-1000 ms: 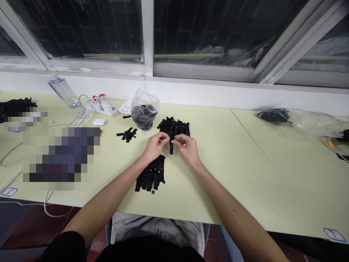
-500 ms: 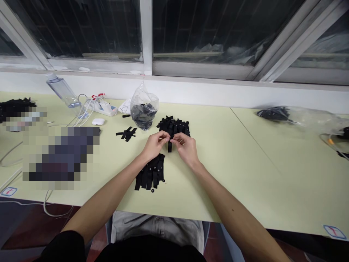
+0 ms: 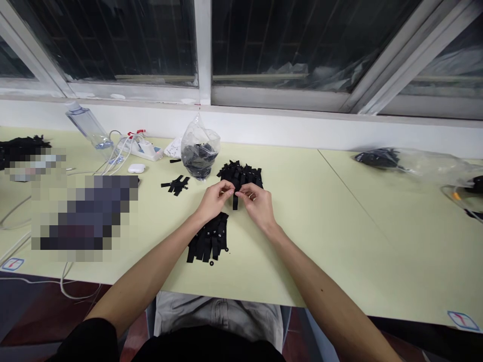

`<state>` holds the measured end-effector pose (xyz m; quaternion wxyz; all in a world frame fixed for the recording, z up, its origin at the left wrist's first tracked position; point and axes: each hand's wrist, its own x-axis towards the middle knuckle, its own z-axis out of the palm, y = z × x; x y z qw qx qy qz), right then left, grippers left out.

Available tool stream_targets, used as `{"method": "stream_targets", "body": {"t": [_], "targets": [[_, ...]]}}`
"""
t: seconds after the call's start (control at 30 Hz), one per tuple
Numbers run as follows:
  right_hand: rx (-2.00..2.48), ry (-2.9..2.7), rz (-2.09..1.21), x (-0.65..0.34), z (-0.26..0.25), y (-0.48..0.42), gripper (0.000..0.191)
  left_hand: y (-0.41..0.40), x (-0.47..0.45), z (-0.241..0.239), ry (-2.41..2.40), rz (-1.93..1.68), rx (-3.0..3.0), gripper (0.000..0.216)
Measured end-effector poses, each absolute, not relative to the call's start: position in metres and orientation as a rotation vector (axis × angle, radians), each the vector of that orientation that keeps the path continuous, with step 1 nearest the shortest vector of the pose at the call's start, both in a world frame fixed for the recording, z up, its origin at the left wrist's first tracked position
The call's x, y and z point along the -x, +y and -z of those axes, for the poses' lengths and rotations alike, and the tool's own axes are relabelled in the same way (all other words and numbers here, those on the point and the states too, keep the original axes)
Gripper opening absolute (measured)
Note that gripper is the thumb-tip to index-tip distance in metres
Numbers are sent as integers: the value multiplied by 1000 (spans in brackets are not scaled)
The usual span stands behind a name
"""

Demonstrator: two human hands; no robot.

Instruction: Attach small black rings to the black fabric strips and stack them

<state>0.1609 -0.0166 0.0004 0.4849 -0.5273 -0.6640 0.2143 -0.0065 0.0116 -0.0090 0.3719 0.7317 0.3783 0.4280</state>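
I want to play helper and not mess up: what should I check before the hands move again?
1. Left hand at the black strip: ok, fingertips pinched at its upper end.
2. Right hand there too: ok, pinched opposite.
3. Strip's upper end lined up: cannot tell, fingers hide it.
4. Small black ring inside the near pile: not ok, it lies just outside.
5. Clear plastic bag away from the hands: ok, it stands beyond them.
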Motion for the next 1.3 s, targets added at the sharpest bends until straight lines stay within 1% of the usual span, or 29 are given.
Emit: {"method": "stream_targets", "body": {"t": [0.5,0.97,1.3], "targets": [[1300,-1578,-495,-160,0,-18,14,9,9,5,946,-1067,-1892,17],[1320,-1608,-505,-161,3,-17,9,9,7,7,930,-1089,-1830,16],[1395,-1618,-410,-162,7,-18,7,7,4,10,904,-1087,-1815,18]]}}
